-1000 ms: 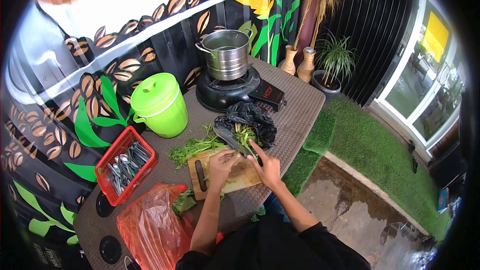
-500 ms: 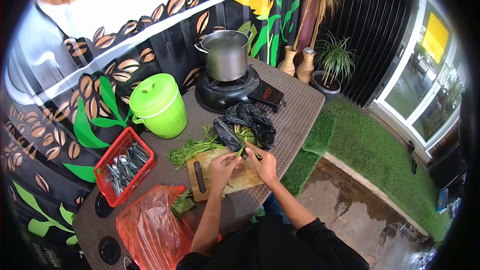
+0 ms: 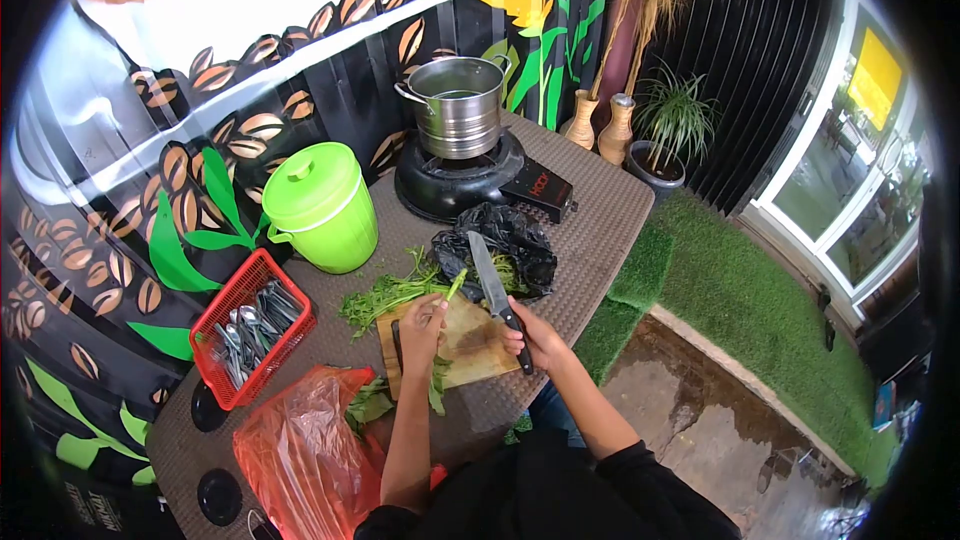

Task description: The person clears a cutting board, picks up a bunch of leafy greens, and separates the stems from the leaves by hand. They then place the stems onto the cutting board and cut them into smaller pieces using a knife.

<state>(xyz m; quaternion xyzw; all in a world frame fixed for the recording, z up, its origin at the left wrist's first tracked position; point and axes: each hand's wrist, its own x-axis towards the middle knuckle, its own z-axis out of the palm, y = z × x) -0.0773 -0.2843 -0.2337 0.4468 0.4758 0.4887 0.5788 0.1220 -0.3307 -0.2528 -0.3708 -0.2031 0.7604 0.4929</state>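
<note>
My left hand [image 3: 424,317] pinches a green leafy stalk [image 3: 456,286], its pale cut end pointing up and away and leaves hanging below the hand. Wrapped around the black handle of a kitchen knife [image 3: 486,272] is my right hand [image 3: 538,335]; the blade points up and away, apart from the stalk. Both hands are over a wooden cutting board [image 3: 485,352]. Beyond the board, a heap of leafy greens [image 3: 385,302] lies on the left. A crumpled black plastic bag [image 3: 510,233] with stems in it sits behind the blade.
A steel pot [image 3: 457,115] stands on a black gas stove [image 3: 450,183] at the back. Left of it are a lidded green bucket [image 3: 325,215] and a red basket [image 3: 222,392] of cutlery. A red plastic bag [image 3: 305,440] lies front left on the brown table [image 3: 600,210].
My hands have moved apart. The right hand has shifted right with the knife, its blade now away from the stalk. My left hand has moved slightly left and up, holding the stalk.
</note>
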